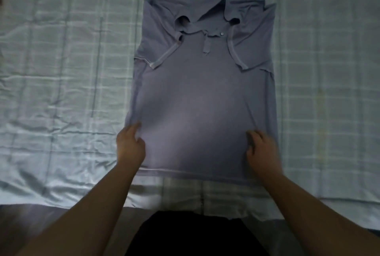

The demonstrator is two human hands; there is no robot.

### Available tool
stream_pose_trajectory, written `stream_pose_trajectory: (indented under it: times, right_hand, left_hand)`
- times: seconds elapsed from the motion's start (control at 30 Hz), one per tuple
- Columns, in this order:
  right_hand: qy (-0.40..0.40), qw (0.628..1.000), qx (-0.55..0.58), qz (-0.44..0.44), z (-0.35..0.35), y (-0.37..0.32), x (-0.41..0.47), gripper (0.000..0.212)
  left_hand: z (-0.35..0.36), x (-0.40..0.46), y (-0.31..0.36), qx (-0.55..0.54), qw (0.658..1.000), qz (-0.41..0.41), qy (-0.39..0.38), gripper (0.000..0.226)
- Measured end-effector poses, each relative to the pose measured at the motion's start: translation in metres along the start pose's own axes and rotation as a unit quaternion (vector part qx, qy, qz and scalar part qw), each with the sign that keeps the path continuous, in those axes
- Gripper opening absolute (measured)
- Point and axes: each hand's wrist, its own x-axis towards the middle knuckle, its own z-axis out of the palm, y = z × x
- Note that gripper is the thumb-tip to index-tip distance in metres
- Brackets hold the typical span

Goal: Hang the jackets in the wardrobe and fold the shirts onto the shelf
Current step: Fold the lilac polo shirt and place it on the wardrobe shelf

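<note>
- Your grey-blue short-sleeved polo shirt lies flat on the pale checked bedsheet, collar toward the far edge and hem toward the near edge, roughly midway between the left and right edges.
- Both sleeves are already turned in over the chest, so the shirt reads as a long rectangle; by my judgement the step in hand is the lengthwise fold, hem up toward the collar.
- Your left hand sits at the shirt's lower left side edge, fingers curled toward the cloth; the blur keeps me from telling whether they actually pinch it.
- Your right hand rests on the fabric near the lower right side, fingers bent and loosely spread; again I cannot tell whether any cloth is gripped.
- To do this well, take hold at matching heights on both sides, catching every layer, not just the top one.
- Lift both sides together and carry the hem straight up, so the side edges stay stacked.
- Mind the right sleeve: its edge pokes out a little, so tuck it before folding.
- Smooth the faint creases fanning from your right fingers first.
- The sheet is wrinkled toward its left edge; keep the shirt where it lies flat.
- No wardrobe or shelf is in view.
</note>
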Motion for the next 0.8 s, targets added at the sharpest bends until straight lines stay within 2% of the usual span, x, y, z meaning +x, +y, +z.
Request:
stream_pose_trajectory:
  times: [0.1, 0.17, 0.23, 0.33, 0.4, 0.47, 0.6, 0.7, 0.8]
  right_hand:
    - [0.006, 0.993, 0.014, 0.118, -0.006, 0.017, -0.024, 0.049]
    - [0.032, 0.970, 0.084, 0.227, -0.005, 0.020, -0.036, 0.051]
    - [0.041, 0.943, 0.150, 0.293, -0.005, 0.018, -0.044, 0.050]
    - [-0.020, 0.908, 0.222, 0.355, -0.005, 0.021, -0.045, 0.054]
    - [-0.062, 0.902, 0.222, 0.365, -0.003, 0.030, -0.048, 0.050]
    - [-0.066, 0.891, 0.252, 0.372, -0.006, 0.040, -0.050, 0.041]
    - [-0.041, 0.833, 0.427, 0.348, -0.040, 0.039, -0.073, 0.024]
    - [-0.021, 0.823, 0.468, 0.321, -0.070, 0.033, -0.098, 0.019]
    - [0.018, 0.806, 0.484, 0.340, -0.093, 0.033, -0.127, 0.017]
  left_hand:
    - [-0.012, -0.014, -0.004, -0.040, 0.986, -0.164, -0.010, 0.058]
    - [-0.011, -0.017, -0.007, -0.049, 0.978, -0.198, -0.031, 0.061]
    - [-0.011, -0.012, -0.016, -0.032, 0.975, -0.216, -0.047, 0.060]
    - [-0.017, -0.004, -0.032, 0.019, 0.959, -0.256, -0.118, 0.041]
    - [-0.024, -0.010, -0.039, 0.033, 0.959, -0.241, -0.146, 0.025]
    - [-0.033, -0.019, -0.044, 0.001, 0.968, -0.213, -0.134, 0.023]
    - [-0.068, -0.044, -0.049, -0.177, 0.957, -0.196, -0.124, 0.023]
    - [-0.097, -0.062, -0.048, -0.241, 0.940, -0.201, -0.133, 0.022]
    - [-0.124, -0.082, -0.036, -0.298, 0.924, -0.194, -0.142, 0.019]
